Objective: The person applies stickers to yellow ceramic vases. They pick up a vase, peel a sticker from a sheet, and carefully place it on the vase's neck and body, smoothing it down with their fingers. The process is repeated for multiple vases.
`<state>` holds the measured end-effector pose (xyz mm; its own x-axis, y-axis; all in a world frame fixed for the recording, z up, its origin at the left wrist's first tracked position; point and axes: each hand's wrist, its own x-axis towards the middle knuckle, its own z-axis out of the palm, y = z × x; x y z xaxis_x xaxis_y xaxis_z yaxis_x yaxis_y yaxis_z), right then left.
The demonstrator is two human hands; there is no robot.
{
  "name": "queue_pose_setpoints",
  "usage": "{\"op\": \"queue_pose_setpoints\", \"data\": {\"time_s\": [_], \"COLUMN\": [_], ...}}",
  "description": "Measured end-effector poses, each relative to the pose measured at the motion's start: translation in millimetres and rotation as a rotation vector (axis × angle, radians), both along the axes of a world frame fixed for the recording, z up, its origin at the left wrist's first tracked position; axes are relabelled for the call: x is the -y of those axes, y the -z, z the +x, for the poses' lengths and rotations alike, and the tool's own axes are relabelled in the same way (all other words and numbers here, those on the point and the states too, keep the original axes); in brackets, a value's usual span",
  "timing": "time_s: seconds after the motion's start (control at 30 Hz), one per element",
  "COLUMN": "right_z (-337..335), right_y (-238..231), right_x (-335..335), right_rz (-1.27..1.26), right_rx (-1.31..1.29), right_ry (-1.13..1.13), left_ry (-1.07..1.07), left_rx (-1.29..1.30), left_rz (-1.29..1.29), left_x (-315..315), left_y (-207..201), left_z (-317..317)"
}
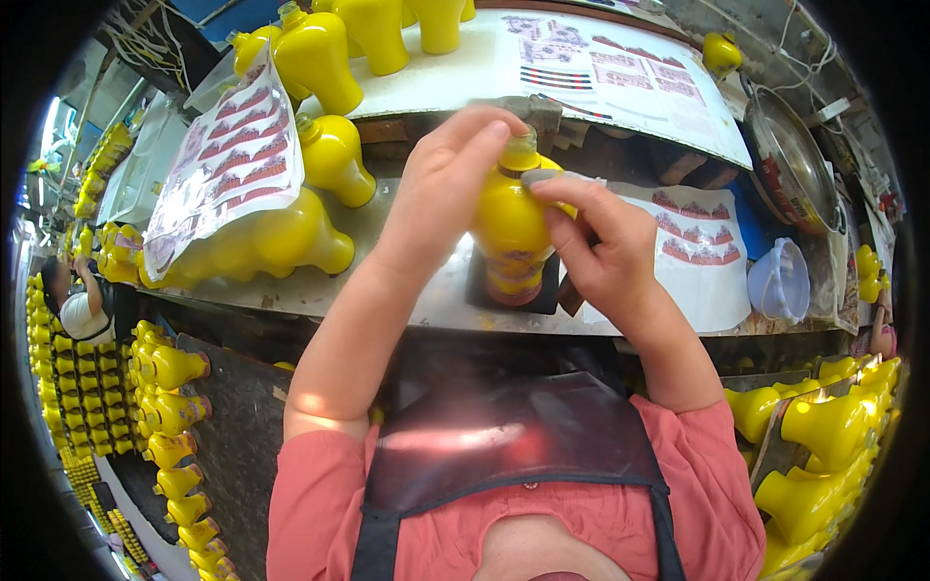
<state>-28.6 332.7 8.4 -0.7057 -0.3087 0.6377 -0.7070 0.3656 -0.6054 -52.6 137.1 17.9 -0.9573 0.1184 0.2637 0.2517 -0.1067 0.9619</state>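
Note:
In front of me a glossy yellow bottle (pixel 511 218) stands upright on a dark square base (pixel 478 289), with a patterned band low on its body. My left hand (pixel 463 155) is closed around the bottle's neck and top, partly hiding its left side. Between the thumb and fingers of my right hand (pixel 608 232) is a small flat grey scraper-like piece (pixel 540 177). It lies against the bottle's shoulder, just below the neck. What exactly the piece is made of cannot be made out.
Printed decal sheets lie right (pixel 693 237), at the back (pixel 601 68) and left (pixel 228 155) over several yellow bottles (pixel 334 160). A light-blue bucket (pixel 778 281) and a large metal pan (pixel 790 160) are at right. Racks of bottles (pixel 823 436) flank me; another person (pixel 82 305) is far left.

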Motion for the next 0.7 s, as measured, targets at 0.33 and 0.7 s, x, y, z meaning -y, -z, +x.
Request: {"op": "queue_pose_setpoints", "data": {"time_s": [0.33,0.7], "right_z": [-6.8,1.9], "right_y": [-4.1,-6.1], "right_x": [-7.7,-8.3], "right_rz": [-0.202,-0.182], "right_rx": [0.287,0.302], "right_ry": [-0.019,0.015], "left_ry": [-0.042,0.021], "left_rx": [0.038,0.078], "left_rz": [-0.102,-0.039], "left_x": [-5.3,0.1], "left_y": [-7.1,-9.3], "left_z": [16.0,14.1]}}
